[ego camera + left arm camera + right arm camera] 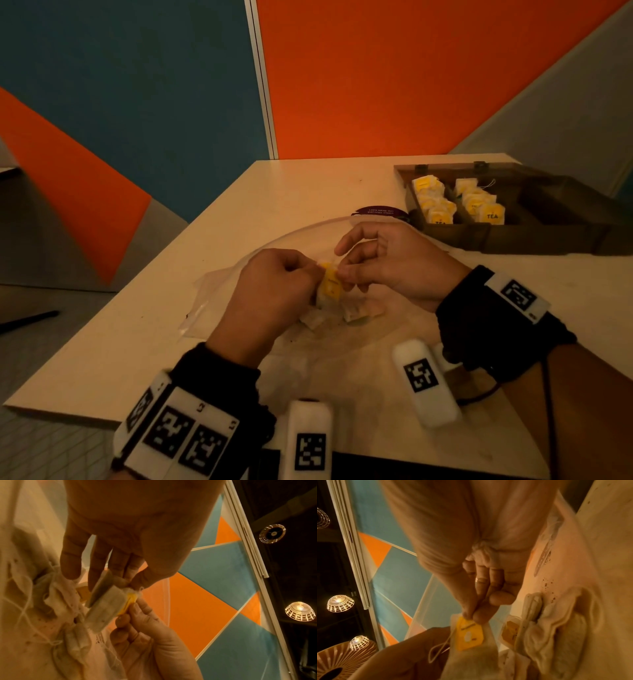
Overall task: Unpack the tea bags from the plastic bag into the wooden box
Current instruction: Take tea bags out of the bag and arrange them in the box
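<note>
Over the middle of the table both hands hold one tea bag (329, 287) with a yellow tag (469, 634). My left hand (317, 274) pinches the bag's upper edge between thumb and fingers (135, 580). My right hand (342, 274) pinches the top of the yellow tag (127, 604) with thumb and forefinger (479, 615). Beneath them the clear plastic bag (212, 301) lies flat, with several loose tea bags (356, 311) on or in it. The open wooden box (513, 240) stands at the back right, with tea bags (438, 205) upright in its two left compartments.
A dark purple label (376, 212) lies between the hands and the box. The box's right compartments look dark. The table (308, 185) ends in a slanting edge on the left, with floor below. Orange and blue wall panels stand behind it.
</note>
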A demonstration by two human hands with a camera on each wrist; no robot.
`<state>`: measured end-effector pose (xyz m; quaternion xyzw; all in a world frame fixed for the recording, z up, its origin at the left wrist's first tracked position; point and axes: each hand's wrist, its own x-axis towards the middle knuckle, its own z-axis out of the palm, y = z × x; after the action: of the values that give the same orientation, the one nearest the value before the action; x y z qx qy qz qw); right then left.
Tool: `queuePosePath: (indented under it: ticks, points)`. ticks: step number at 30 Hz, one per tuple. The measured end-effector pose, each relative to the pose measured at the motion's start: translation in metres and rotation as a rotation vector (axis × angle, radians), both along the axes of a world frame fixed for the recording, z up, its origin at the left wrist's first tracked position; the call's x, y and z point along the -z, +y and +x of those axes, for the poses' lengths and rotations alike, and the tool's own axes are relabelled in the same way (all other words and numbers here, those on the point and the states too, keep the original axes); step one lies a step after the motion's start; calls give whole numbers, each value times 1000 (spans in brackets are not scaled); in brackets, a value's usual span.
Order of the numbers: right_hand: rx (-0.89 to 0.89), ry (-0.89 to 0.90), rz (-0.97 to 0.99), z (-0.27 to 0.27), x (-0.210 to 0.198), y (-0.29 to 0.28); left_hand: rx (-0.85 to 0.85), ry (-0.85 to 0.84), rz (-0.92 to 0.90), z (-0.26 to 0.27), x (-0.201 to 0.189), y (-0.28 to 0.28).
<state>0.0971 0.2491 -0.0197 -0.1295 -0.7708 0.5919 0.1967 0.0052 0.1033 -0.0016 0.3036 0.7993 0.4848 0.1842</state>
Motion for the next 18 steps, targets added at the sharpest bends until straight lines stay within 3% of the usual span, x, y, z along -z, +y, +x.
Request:
queuePosePath:
  ticks: [7,10,14,18]
  points:
    - [70,16,-81,-2,1,2,55,-73,54,2,1,-2]
    - [89,-41,32,-1,0,4,23,-60,42,-1,5,-1]
    - [98,-305,364,6,-7,10,-41,-46,66,-6,10,1]
    - [-37,-612,522,12,-11,8,-82,-43,88,-9,15,2]
